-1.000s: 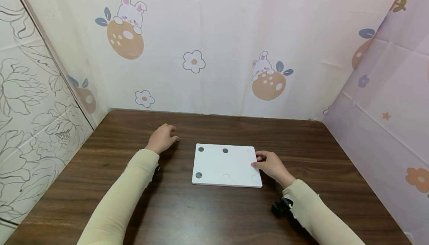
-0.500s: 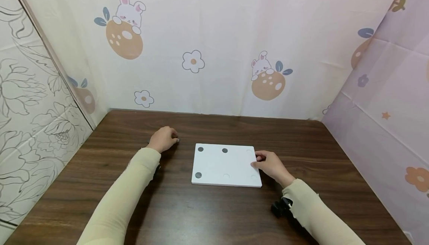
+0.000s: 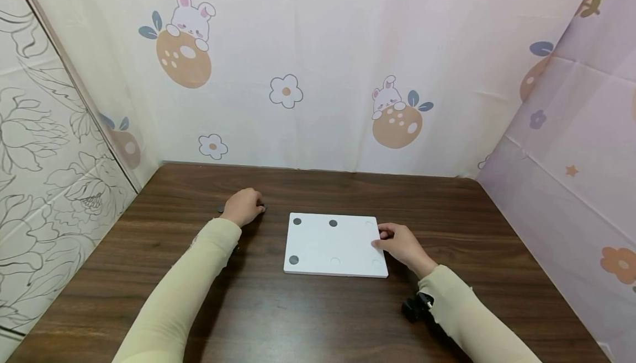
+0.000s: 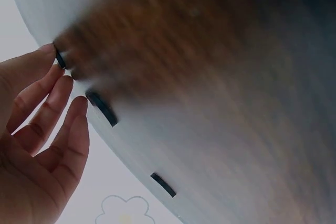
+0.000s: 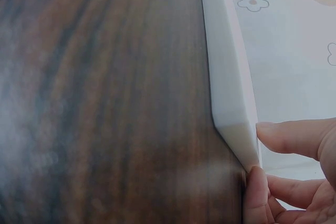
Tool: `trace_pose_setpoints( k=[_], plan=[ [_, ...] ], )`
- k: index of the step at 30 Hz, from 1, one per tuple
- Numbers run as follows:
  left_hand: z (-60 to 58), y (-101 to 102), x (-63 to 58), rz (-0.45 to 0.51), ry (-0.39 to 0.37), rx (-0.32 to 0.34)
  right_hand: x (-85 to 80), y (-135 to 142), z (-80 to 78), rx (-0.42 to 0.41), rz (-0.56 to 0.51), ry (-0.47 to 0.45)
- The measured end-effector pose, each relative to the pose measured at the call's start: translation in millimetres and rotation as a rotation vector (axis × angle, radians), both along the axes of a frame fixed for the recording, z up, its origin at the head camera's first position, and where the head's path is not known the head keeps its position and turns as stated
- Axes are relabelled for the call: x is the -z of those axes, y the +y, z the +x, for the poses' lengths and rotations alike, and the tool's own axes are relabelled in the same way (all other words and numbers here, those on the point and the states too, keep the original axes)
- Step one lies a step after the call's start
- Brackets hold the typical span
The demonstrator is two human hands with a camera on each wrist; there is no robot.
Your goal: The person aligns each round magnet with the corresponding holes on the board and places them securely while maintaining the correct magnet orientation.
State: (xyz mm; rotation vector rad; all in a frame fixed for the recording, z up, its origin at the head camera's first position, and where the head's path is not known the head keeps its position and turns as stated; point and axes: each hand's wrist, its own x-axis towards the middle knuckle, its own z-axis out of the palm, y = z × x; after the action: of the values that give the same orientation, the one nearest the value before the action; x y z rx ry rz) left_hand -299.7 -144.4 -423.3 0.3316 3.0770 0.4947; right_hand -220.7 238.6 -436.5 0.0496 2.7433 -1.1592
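Observation:
My left hand is at the table's far left, pinching a small dark round disc between thumb and fingertips. Two more dark discs lie on the table in the left wrist view, one disc right by the fingers and another disc farther off. A white rectangular board lies flat mid-table. Three of its round recesses hold dark discs, at both left corners and the top middle; three show white. My right hand grips the board's right edge, thumb on top and fingers against the side.
The dark wood table meets a printed curtain at its back edge. One loose disc shows just left of the left hand. A black wrist camera sits under the right sleeve.
My left hand has shifted slightly right and nearer, its fingers drawing in on the disc. A loose disc has come into sight behind it. The right hand and board stay put.

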Motion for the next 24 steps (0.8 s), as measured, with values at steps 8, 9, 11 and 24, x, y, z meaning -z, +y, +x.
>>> trace_pose_setpoints(
  k=[8, 9, 11, 24],
  plan=[
    [-0.8, 0.2, 0.3, -0.008, -0.003, 0.003, -0.9, -0.4, 0.0, 0.007, 0.007, -0.005],
    [-1.1, 0.0, 0.6, -0.007, -0.002, 0.004, -1.1, -0.6, 0.1, 0.009, 0.009, -0.005],
    [-1.6, -0.6, 1.3, -0.001, 0.000, 0.005, -1.5, -1.0, 0.2, 0.011, 0.009, -0.006],
    [-2.9, -2.8, 4.4, 0.008, 0.019, 0.025, -2.1, -1.5, 0.9, 0.006, 0.009, -0.002]
  ],
)
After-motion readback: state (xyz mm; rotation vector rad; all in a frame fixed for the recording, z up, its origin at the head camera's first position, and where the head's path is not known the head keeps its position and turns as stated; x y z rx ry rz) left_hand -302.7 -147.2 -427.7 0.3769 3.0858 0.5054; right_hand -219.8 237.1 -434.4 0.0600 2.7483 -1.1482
